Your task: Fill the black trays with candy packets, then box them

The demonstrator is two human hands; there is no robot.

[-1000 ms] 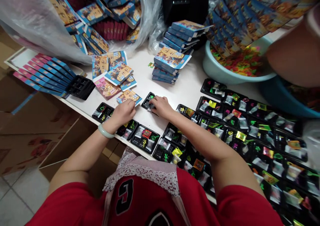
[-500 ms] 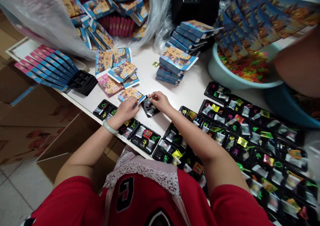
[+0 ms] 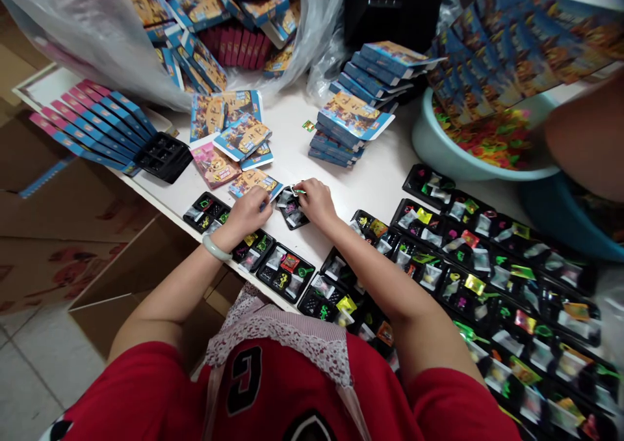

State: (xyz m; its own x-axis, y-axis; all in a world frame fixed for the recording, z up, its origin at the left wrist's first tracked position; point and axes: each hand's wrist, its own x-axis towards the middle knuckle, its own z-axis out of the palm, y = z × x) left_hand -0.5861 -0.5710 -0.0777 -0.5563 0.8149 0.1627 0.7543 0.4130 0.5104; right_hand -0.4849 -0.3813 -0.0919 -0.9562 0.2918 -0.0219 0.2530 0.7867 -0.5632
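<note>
My left hand (image 3: 249, 211), a pale bangle on its wrist, is closed on the near edge of a flat blue printed box (image 3: 255, 183). Right beside that box a black compartment tray (image 3: 294, 217) lies slightly turned, with small wrapped packets and a pink piece in it. Over the tray's far right corner my right hand (image 3: 316, 201) is closed, pinching a small green and white piece (image 3: 298, 191) between thumb and fingers. A filled black tray (image 3: 285, 270) lies at the table's front edge, nearer my body.
Rows of filled black trays (image 3: 468, 283) cover the right side. Blue boxes (image 3: 353, 119) stand stacked at the back. A light-blue basin (image 3: 480, 162) of colourful pieces stands right, near another person's arm (image 3: 587, 135). Empty black trays (image 3: 163, 157) lean at left beside boxes.
My right hand has shifted slightly, and a green and white piece now shows at its fingertips. More of the tray's contents is visible. My left hand stays at the box.
</note>
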